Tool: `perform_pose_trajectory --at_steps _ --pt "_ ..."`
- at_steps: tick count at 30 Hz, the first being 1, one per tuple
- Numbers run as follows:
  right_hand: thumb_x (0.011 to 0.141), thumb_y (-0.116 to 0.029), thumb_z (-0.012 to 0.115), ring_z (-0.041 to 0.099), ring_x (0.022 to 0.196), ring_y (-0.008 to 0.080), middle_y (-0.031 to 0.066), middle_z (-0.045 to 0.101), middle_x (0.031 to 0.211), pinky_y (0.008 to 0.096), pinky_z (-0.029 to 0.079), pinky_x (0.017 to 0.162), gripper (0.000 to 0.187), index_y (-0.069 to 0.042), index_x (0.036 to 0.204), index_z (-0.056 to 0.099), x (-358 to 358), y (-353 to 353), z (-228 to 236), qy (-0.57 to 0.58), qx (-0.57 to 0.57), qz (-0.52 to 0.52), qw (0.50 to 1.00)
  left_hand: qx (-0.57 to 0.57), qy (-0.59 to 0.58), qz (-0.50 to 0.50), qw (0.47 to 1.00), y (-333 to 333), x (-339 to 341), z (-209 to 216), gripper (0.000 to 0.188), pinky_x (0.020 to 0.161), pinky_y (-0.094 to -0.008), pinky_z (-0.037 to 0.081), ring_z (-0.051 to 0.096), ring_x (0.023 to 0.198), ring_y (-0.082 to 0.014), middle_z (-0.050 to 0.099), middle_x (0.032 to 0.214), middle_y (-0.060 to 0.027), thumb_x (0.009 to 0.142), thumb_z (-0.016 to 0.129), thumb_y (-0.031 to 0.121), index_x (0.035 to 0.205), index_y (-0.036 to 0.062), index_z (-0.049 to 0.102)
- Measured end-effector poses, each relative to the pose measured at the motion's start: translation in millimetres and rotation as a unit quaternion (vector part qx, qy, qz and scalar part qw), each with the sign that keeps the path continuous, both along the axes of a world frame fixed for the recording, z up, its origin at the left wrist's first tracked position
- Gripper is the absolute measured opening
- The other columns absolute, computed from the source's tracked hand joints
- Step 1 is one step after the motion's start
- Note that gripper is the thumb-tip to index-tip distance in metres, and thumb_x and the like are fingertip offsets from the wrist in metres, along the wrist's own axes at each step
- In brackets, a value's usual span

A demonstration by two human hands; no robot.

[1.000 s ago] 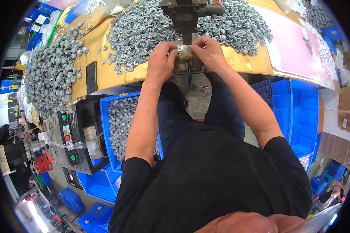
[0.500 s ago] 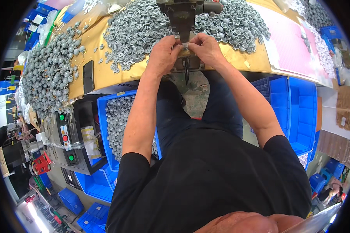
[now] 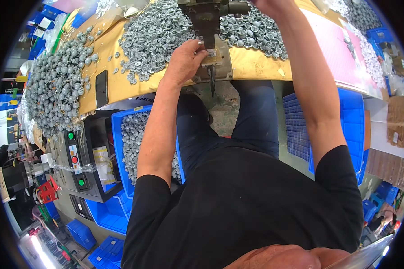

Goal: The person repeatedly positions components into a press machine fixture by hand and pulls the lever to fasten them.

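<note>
A dark metal hand press stands at the table's front edge, its ram pointing down at a metal base plate. Close to the left of the ram, my left hand has its thumb and fingers curled towards a small pale part under the ram. Whatever may lie between the fingertips is hidden. My right hand is raised to the right of the press, cut off by the upper edge, its fingers hidden. Heaps of small grey round cup-like parts, a left heap and a right heap, flank the press.
Grey balls with stems are piled at the table's left end, near a black phone. Below the table, a blue crate holds grey parts. A control box with a red button and green buttons stands left; another blue crate is right.
My right hand has left the spot beneath the ram and gone up and right, past the right heap. The left hand stays beside the ram, almost unmoved.
</note>
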State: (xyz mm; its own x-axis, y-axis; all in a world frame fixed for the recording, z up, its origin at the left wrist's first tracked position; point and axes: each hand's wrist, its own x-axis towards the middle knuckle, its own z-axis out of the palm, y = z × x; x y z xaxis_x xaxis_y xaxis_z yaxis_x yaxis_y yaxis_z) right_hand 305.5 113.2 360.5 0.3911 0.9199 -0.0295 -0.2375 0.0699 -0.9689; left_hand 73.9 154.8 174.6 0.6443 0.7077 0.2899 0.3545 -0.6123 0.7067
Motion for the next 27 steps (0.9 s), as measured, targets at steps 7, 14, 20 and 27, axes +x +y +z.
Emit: perform_pose_trajectory --at_steps 7,14,20,27 --pt "0.108 -0.046 0.044 0.053 0.054 0.0148 0.007 0.059 0.065 0.0315 0.045 0.058 0.055 -0.002 0.084 0.066 -64 -79 23 -0.383 0.281 -0.029 0.879 -0.008 0.022 0.053 0.998 -14 -14 10 0.025 0.078 -0.041 0.053 0.066 0.086 -0.0334 0.068 0.093 -0.0152 0.089 0.075 0.02 0.107 0.003 0.075" --pt "0.089 -0.014 0.065 0.056 0.068 0.0293 0.0088 0.057 0.071 0.0444 0.051 0.077 0.019 -0.004 0.074 0.063 -60 -124 -30 -0.494 0.389 0.095 0.771 0.04 -0.042 0.042 0.997 -5 -14 -30 0.023 0.075 -0.0411 0.051 0.064 0.083 -0.0309 0.066 0.087 -0.014 0.089 0.075 0.02 0.103 0.0018 0.076" --pt "0.101 -0.051 0.056 0.055 0.057 0.0124 0.0046 0.056 0.06 0.0301 0.043 0.055 0.057 -0.003 0.072 0.064 -45 -48 55 -0.3 0.333 -0.007 0.894 0.027 -0.022 0.073 0.997 -12 -7 -15 0.023 0.079 -0.0386 0.053 0.068 0.084 -0.0292 0.07 0.094 -0.0141 0.093 0.074 0.024 0.104 0.003 0.075" --pt "0.104 -0.057 0.049 0.069 0.073 0.0361 0.0219 0.068 0.084 0.0452 0.055 0.07 0.064 0.004 0.118 0.063 28 32 -46 -0.535 0.001 0.061 0.842 0.07 -0.066 0.089 0.991 -18 -14 -20 0.017 0.086 -0.0435 0.052 0.066 0.095 -0.0375 0.07 0.098 -0.0198 0.096 0.064 0.014 0.103 0.0009 0.071"
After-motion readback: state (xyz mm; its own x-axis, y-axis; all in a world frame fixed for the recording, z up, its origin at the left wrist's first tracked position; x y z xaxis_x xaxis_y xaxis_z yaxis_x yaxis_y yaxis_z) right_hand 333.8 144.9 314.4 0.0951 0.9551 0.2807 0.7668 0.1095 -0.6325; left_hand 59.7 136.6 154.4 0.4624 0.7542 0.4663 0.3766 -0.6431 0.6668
